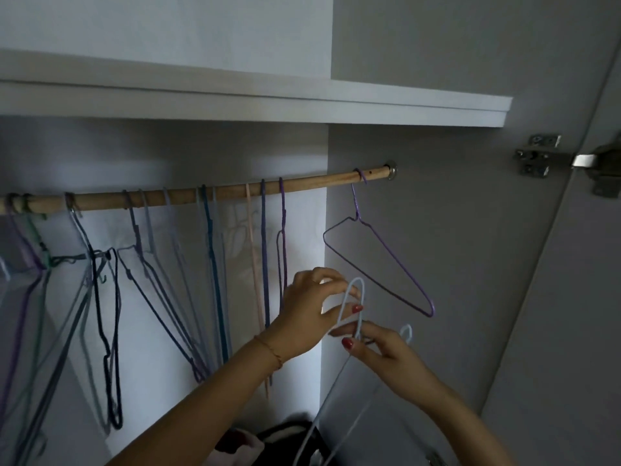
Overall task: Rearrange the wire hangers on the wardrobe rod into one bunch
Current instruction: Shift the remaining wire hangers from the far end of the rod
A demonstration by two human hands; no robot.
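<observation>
Head view: a wooden rod [201, 195] spans the wardrobe below a white shelf [302, 102]. Wire hangers [208, 264] hang spread along the rod in loose groups, from the far left to the centre. One purple hanger [386, 264] hangs alone near the rod's right end, well apart from the others. Below the rod, both hands hold pale blue hangers [354, 307] off the rod. The left hand [312, 314] has its grip clamped on a hook loop. The right hand [386, 358] pinches the wire just beneath, its grip closed on the same hangers. A metal hinge [537, 159] sits on the right wall.
</observation>
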